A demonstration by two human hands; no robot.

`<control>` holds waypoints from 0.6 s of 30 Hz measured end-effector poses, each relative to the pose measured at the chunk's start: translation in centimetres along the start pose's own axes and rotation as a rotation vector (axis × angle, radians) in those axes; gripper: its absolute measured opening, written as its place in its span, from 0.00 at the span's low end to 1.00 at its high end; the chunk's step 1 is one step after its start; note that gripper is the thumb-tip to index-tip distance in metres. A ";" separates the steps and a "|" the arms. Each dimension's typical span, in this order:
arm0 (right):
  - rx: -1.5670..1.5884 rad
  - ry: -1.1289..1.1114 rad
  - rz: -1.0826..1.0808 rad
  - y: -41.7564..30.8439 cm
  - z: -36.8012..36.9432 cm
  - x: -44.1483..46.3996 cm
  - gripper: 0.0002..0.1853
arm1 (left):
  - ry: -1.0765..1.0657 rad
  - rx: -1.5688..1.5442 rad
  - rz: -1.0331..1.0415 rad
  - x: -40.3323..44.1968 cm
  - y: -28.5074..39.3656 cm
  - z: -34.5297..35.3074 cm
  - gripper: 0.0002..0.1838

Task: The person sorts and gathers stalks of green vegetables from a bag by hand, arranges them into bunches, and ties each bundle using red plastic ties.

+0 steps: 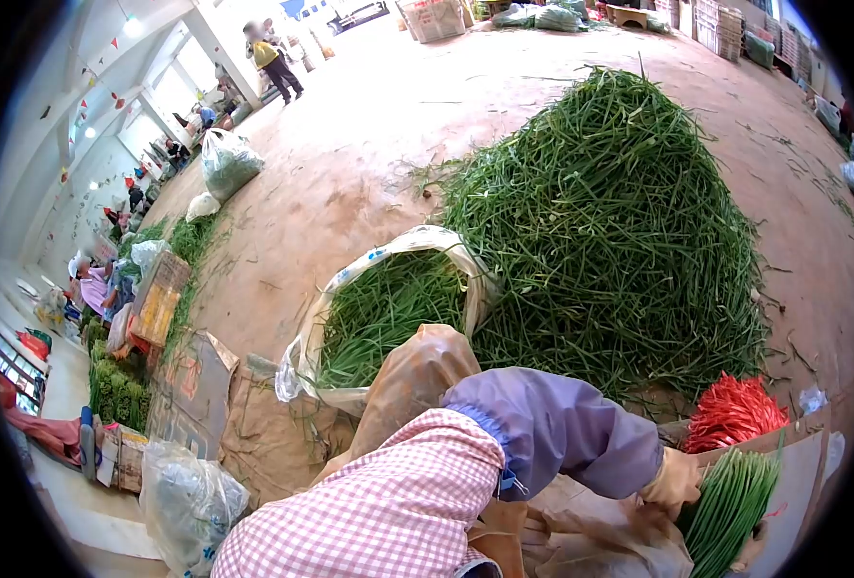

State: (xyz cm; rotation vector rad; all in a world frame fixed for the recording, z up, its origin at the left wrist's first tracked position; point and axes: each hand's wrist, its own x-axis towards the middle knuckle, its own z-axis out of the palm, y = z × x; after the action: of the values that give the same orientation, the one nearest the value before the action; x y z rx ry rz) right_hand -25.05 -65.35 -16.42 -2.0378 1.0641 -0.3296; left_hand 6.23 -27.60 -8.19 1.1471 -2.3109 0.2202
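My left hand (672, 479), in a tan glove below a purple sleeve, grips the near side of a bundle of long green stems (732, 501) at the lower right. My right hand (750, 549) shows only in part at the bundle's other side, its fingers wrapped against the stems. A heap of red ties (733, 414) lies just beyond the bundle. A large pile of loose green stems (610, 222) rises on the floor ahead. Left of it stands an open white bag (316, 323) filled with green stems.
Flattened cardboard (191, 390) lies on the floor to the left, near a tied clear plastic bag (191, 501). A full white bag (227, 166) stands farther off. A person in yellow (271, 63) stands at the back; others sit along the left wall.
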 end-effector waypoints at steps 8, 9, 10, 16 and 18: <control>0.005 -0.033 -0.036 -0.6 0.2 -0.3 0.24 | 0.055 -0.317 -0.383 -0.5 -1.7 6.9 0.15; 0.006 -0.039 -0.044 -1.1 0.2 -0.5 0.23 | 0.084 -0.305 -0.437 -0.2 -0.7 1.2 0.20; 0.024 -0.008 -0.005 -1.0 0.3 -0.4 0.23 | 0.112 -0.293 -0.490 -0.5 -0.2 -3.8 0.25; 0.157 -0.050 0.025 0.9 0.5 0.3 0.24 | 0.405 0.874 -1.174 -7.7 -1.8 -32.8 0.55; 0.116 -0.065 0.005 0.3 0.6 -0.1 0.24 | 0.621 1.562 -0.837 -11.4 0.2 -40.8 0.46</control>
State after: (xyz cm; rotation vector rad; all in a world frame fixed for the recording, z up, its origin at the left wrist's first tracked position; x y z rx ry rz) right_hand -24.90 -65.06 -17.02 -1.9289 0.9874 -0.3129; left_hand 27.89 -4.44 19.86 2.0931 -0.6553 1.8566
